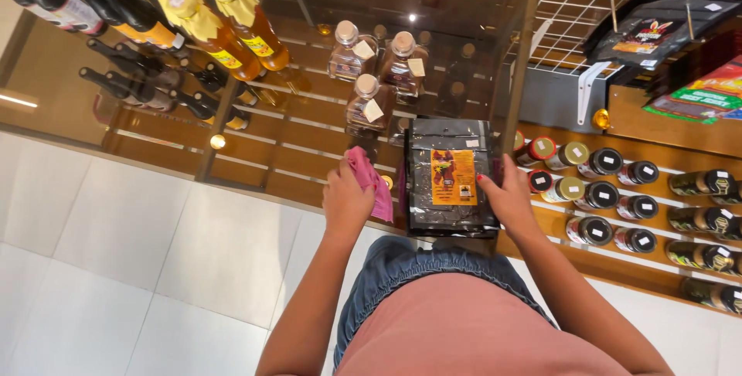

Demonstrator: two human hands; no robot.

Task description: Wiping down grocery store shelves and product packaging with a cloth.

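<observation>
Far left: dark glass wine bottles [116,5] lie on the glass shelf [255,152], necks toward the floor tiles.
Yellow-capped bottles: three amber bottles with yellow foil caps [212,24] stand just right of the dark ones, each with a yellow label.
Stoppered bottles: three small clear bottles with round pale stoppers and paper tags [371,74] stand behind the hands.
Left hand: the left hand [346,202] has its fingers clamped on a crumpled pink cloth [371,179], just beside the pouch's left edge.
Pouch: a glossy black rectangular foil pouch with an orange label at its middle [452,179] is held upright in front of the shelf, between both hands.
Right hand: the right hand [510,198] grips the pouch's right edge, fingers closed on it.
Right shelf: rows of small jars with black, gold and red lids [599,190] lie on the wooden shelf [641,264].
Upper right: black pouches [657,24] hang on a white wire grid [568,17].
</observation>
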